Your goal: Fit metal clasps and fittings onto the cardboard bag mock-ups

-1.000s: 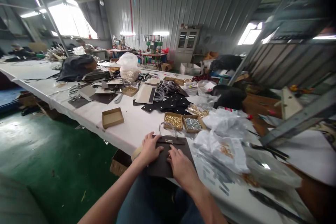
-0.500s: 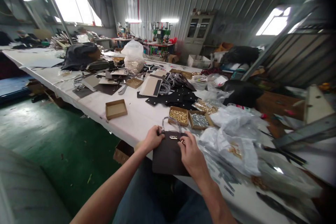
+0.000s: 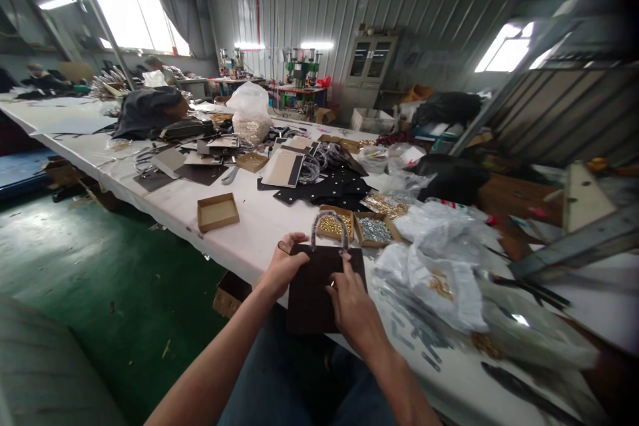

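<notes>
A dark brown bag panel [image 3: 312, 299] stands tilted over the table's near edge, above my lap. Its arched handle [image 3: 330, 218], in clear wrap, rises from the top. My left hand [image 3: 285, 266] grips the panel's upper left edge, thumb on the near face and fingers behind. My right hand [image 3: 353, 303] lies against the right part of the near face, its index finger pointing up by the handle's right base. A tiny gold-coloured metal piece [image 3: 332, 284] shows at its thumb and curled fingers; its kind is too small to tell.
Beyond the panel stand a box of gold-coloured fittings [image 3: 335, 225] and a box of silver-coloured fittings [image 3: 375, 229]. A shallow cardboard box [image 3: 218, 212] sits left. Plastic bags [image 3: 439, 246] and loose metal strips [image 3: 417, 333] lie right. Black pieces with studs [image 3: 324, 190] lie farther back.
The metal clasp plate near the panel's top no longer shows on the near face. The handle now stands taller. My right hand has shifted slightly left and down across the panel.
</notes>
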`<state>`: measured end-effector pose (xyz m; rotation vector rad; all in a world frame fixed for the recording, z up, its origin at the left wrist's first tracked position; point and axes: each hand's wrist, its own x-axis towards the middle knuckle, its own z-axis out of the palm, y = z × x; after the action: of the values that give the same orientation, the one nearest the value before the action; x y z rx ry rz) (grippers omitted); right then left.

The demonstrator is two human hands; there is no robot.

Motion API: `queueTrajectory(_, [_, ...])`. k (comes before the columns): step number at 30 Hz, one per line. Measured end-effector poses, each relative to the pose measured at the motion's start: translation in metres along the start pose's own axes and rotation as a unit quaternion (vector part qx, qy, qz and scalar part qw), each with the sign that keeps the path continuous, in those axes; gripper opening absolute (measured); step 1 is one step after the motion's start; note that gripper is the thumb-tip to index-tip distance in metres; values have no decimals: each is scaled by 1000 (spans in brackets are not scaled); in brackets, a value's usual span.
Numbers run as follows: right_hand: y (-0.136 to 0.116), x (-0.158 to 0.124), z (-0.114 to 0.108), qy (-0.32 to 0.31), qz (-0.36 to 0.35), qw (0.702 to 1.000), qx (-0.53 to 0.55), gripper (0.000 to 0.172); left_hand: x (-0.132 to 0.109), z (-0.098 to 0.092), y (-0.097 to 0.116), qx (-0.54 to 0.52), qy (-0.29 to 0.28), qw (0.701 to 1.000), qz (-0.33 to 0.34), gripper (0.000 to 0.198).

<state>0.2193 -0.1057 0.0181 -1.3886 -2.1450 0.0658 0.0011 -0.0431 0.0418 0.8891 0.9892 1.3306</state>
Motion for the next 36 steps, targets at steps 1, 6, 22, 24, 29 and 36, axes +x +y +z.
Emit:
queueTrajectory(1, [0, 1, 0, 28, 11, 999, 23, 13, -2, 0, -2, -28, -4, 999, -27, 57])
queueTrajectory(6, [0, 17, -12, 165, 140, 955, 204, 25, -11, -1, -21, -124, -22, 985, -120, 43])
queueTrajectory(22, [57, 27, -24, -38, 70, 953, 292, 22, -36, -12, -26, -51, -21, 989, -136, 42])
queueTrajectory(24, [57, 26, -22, -56, 57, 951, 297, 21, -36, -9, -29, -63, -20, 988, -140, 44])
queueTrajectory(29, [61, 19, -17, -72, 35, 952, 295, 24, -34, -7, -34, -99, 6, 984, -146, 40])
queueTrajectory(36, [65, 12, -15, -64, 71, 959, 267, 30, -36, -9, -37, -103, 1, 985, -141, 45])
